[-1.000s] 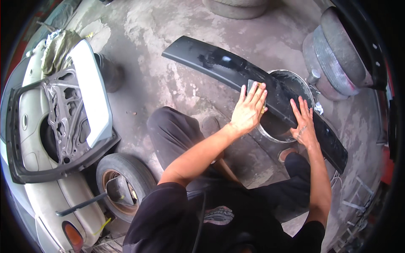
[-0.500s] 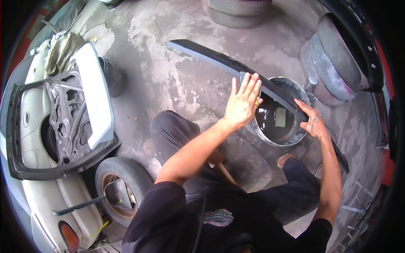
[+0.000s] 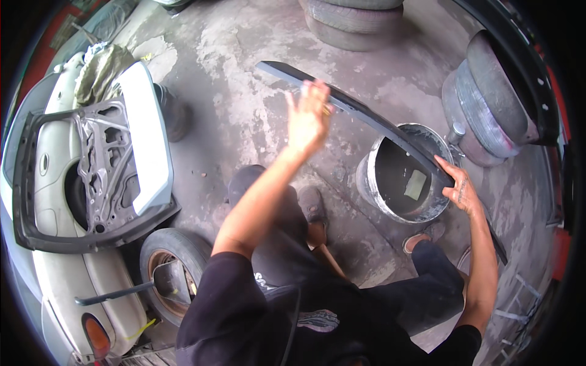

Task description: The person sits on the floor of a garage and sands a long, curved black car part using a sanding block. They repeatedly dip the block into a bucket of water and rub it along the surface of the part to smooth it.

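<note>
A long, narrow dark trim strip (image 3: 372,119) slants from the upper middle down to the lower right, passing over a metal bucket (image 3: 365,177). My right hand (image 3: 459,188) grips the strip near the bucket's right side, with thumb and fingers around its edges. Toward the strip's far left end, my left hand (image 3: 309,122) lies against its surface with fingers stretched out, smeared by motion. Whatever may be under that palm is hidden. Dark liquid fills part of the bucket, and a pale rectangular block (image 3: 415,185) shows in it.
Left stands a car door frame (image 3: 97,177) with a white panel, beside a pale bumper (image 3: 91,305) and a wheel (image 3: 174,268). Stacked tyres (image 3: 354,24) are at the back, and more tyres (image 3: 482,104) at the right. My feet and knees flank the bucket.
My left hand has slid up and left along the strip, away from the bucket. My right hand keeps its grip. The whole view has shifted slightly.
</note>
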The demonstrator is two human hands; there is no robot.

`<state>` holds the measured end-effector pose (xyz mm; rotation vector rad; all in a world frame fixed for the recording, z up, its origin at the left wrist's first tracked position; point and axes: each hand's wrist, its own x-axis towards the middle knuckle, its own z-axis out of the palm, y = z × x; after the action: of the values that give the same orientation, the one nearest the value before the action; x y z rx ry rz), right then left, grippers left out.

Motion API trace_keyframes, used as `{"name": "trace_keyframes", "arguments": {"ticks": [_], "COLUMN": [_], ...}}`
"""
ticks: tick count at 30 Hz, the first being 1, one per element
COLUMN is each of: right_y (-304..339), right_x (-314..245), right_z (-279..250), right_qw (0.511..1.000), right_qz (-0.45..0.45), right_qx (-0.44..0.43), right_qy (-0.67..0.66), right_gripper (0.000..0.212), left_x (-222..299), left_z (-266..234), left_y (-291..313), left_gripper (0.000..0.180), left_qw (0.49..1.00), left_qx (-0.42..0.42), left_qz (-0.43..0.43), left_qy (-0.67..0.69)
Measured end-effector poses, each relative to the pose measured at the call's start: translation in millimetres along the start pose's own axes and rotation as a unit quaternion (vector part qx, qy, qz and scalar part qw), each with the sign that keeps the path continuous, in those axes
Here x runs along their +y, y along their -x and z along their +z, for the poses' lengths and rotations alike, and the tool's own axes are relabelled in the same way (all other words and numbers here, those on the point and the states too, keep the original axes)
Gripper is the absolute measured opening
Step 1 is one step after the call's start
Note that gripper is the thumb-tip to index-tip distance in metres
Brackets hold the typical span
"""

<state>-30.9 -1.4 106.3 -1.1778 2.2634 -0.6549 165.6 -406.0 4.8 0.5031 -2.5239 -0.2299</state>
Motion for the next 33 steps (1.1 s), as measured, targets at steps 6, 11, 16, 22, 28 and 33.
{"name": "trace_keyframes", "arguments": {"ticks": [6, 11, 16, 22, 28, 33], "right_y": [-10.0, 3.3, -7.3, -2.3, 20.6, 45.4], "right_x": [1.5, 17.2, 13.9, 15.6, 15.3, 0.0], "right_z": [-2.3, -7.6, -5.6, -7.9, 14.8, 71.5], "right_qw": [0.998, 0.998, 0.998, 0.998, 0.994, 0.982], "right_qz": [-0.019, -0.042, -0.039, -0.018, -0.038, 0.032], "right_qx": [-0.013, 0.007, 0.009, 0.005, 0.06, 0.091], "right_qy": [-0.054, -0.05, -0.052, -0.058, 0.083, 0.162], "right_gripper": [0.094, 0.094, 0.093, 0.091, 0.096, 0.107], "left_x": [-103.6, -36.0, -116.5, 111.7, 156.1, 21.5], "left_z": [-9.3, -7.2, -21.1, 14.5, 2.4, 1.7], "left_y": [-54.4, -13.3, -66.9, 15.1, 38.1, 39.2], "left_gripper": [0.059, 0.059, 0.056, 0.057, 0.059, 0.052], "left_qw": [0.975, 0.998, 0.987, 0.993, 0.963, 0.994], "left_qx": [0.066, -0.05, -0.008, -0.004, -0.103, -0.106], "left_qz": [-0.208, -0.033, -0.13, 0.079, 0.199, -0.038], "left_qy": [-0.029, -0.004, -0.091, 0.084, 0.15, -0.011]}}
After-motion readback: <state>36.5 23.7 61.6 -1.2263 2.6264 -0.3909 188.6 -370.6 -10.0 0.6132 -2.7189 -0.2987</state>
